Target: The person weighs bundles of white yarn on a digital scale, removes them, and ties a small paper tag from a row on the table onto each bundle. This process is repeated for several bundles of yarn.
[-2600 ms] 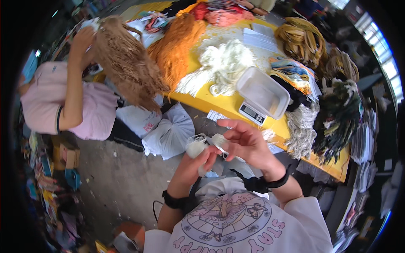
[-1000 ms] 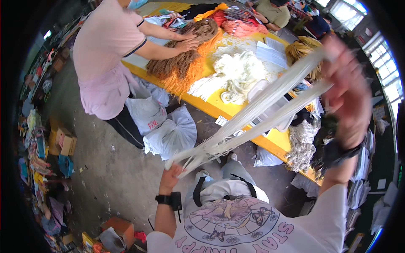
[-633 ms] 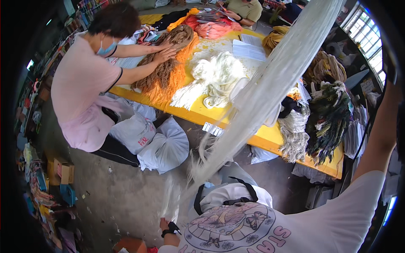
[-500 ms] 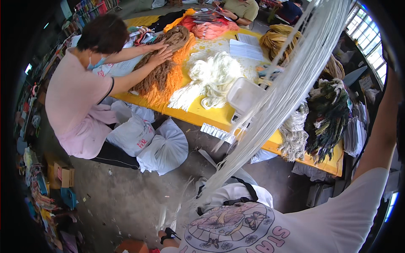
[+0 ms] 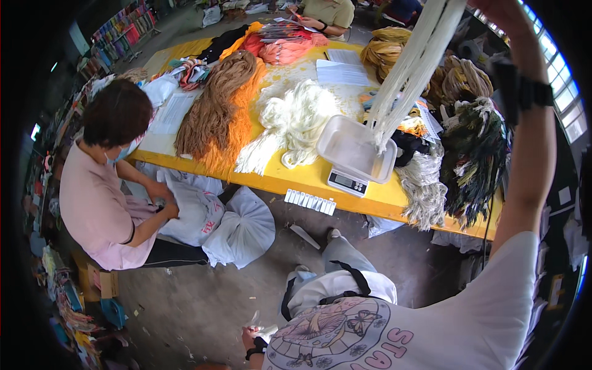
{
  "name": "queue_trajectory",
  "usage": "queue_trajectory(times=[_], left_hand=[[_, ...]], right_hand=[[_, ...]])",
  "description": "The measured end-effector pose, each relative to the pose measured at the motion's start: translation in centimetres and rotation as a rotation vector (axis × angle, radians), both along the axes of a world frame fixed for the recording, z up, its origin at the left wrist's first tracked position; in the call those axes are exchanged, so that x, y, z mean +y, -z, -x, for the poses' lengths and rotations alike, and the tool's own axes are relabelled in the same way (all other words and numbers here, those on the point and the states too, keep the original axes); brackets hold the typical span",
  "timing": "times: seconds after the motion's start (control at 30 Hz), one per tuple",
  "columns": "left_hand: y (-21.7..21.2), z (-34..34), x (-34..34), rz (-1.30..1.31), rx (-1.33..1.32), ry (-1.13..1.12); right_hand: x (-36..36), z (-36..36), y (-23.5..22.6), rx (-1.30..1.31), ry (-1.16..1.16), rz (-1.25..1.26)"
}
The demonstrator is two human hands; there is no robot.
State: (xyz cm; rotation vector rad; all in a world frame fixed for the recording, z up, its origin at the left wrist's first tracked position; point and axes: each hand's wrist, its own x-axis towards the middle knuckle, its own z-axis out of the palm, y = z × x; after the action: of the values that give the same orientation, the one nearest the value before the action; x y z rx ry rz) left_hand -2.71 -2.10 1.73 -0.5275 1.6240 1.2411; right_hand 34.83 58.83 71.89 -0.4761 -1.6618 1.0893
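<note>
Your right hand (image 5: 504, 17) has fingers clamped on yarn (image 5: 412, 71) over the tub (image 5: 346, 145); your left hand (image 5: 248, 338) grips white strands (image 5: 266, 333).

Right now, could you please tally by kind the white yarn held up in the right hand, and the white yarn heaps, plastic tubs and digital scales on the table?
Long white yarn bundle in right hand: 1
Loose white yarn heap: 1
Translucent rectangular plastic tub: 1
White digital scale: 1
Total: 4

a butterfly-printed white t-shirt (image 5: 394, 327) tops pale trousers (image 5: 343, 250), with black wristbands (image 5: 535, 94).
</note>
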Motion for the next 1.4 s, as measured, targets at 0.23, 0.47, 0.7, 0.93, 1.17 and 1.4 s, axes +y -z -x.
queue_trajectory(times=[0.23, 0.47, 0.7, 0.93, 1.17, 1.4], left_hand=[[-2.8, -0.9, 7.8, -0.255, 0.012, -0.160], [-16.0, -1.0, 20.4, -0.648, 0.095, -0.023], [-23.9, 1.0, 26.8, -1.024, -0.120, 0.007], [-31.0, -1.8, 32.4, -1.190, -0.144, 0.084], [-31.1, -1.3, 33.0, -1.005, -0.063, 0.205], [-31.6, -3.3, 33.5, -0.981, -0.131, 0.199]], right_hand=[[6.7, -4.1, 14.2, -0.142, 0.073, 0.256], [5.4, -6.3, 37.7, 0.086, 0.455, 0.829], [-1.3, -14.7, 55.9, 0.848, 0.411, 1.141], [-4.3, -14.2, 58.2, 0.953, 0.640, 1.412], [-4.9, -14.6, 58.3, 0.942, 0.548, 1.441], [-3.8, -14.6, 58.5, 0.903, 0.540, 1.462]])
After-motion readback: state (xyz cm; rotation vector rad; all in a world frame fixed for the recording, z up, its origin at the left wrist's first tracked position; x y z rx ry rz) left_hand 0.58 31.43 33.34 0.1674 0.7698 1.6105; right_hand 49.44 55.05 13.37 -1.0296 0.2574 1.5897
